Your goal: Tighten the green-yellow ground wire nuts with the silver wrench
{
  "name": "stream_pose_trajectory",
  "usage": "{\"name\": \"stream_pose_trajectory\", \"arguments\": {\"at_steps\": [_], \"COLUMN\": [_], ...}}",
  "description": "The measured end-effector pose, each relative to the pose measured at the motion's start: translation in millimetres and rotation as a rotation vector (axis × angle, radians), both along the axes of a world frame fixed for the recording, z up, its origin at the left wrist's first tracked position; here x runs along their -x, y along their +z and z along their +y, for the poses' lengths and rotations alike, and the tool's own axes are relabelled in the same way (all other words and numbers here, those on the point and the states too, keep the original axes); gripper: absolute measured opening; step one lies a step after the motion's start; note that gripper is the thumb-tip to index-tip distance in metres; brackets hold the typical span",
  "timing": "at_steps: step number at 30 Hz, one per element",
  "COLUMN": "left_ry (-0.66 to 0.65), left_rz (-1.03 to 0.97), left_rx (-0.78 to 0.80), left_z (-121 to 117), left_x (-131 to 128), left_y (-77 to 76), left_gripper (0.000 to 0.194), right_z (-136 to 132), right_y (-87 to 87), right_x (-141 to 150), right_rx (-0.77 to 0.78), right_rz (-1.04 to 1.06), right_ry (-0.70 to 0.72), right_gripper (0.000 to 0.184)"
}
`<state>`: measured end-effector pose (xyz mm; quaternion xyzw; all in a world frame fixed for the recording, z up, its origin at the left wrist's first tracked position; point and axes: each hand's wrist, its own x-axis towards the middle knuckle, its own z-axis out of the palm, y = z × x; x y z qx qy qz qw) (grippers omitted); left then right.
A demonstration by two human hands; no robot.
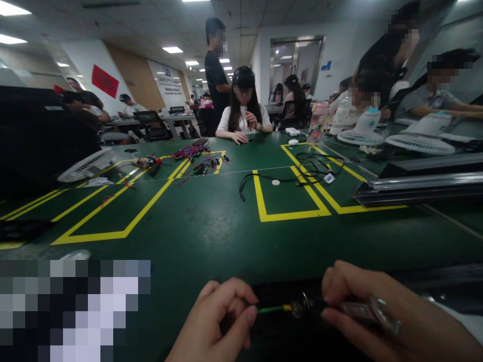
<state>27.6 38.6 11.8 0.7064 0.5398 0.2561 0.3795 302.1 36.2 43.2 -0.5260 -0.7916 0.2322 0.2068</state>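
My left hand [222, 322] is closed, with thumb and forefinger pinching a thin green wire [273, 309] that has a yellow end. The wire points right towards a small round metallic piece [297, 308], and I cannot tell whether they are joined. Beside that piece my right hand [362, 306] is closed, its thumb and forefinger pressed round something dark. A shiny, hooked, pinkish metallic piece [377, 314] shows against the right palm; its kind is unclear. Below both hands lies a dark, flat surface [279, 339], partly hidden by them.
Yellow tape [294, 217] marks the green table [196, 211]. Black cables [271, 177] and a wire bundle [192, 150] lie farther back. Metal profiles [422, 182] and white fans [364, 129] stand right. A person [243, 113] sits opposite, with others around.
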Motion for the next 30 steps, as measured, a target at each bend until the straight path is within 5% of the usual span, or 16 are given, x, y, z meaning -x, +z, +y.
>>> {"name": "stream_pose_trajectory", "arguments": {"at_steps": [11,19,30], "left_ry": [-0.005,-0.01,-0.012], "left_rz": [0.018,0.021,0.011], "left_rx": [-0.012,-0.019,-0.011], "left_z": [0,-1,0], "left_x": [0,0,0], "left_y": [-1.6,0.9,-1.2], "left_gripper": [0.014,0.016,0.016], "right_z": [8,14,34], "right_y": [1.1,9.2,25.2], "right_x": [3,9,12], "right_rx": [-0.052,0.086,-0.104], "right_rz": [-0.088,-0.16,-0.135], "right_ry": [0.097,0.133,0.421], "right_gripper": [0.013,0.013,0.021]}}
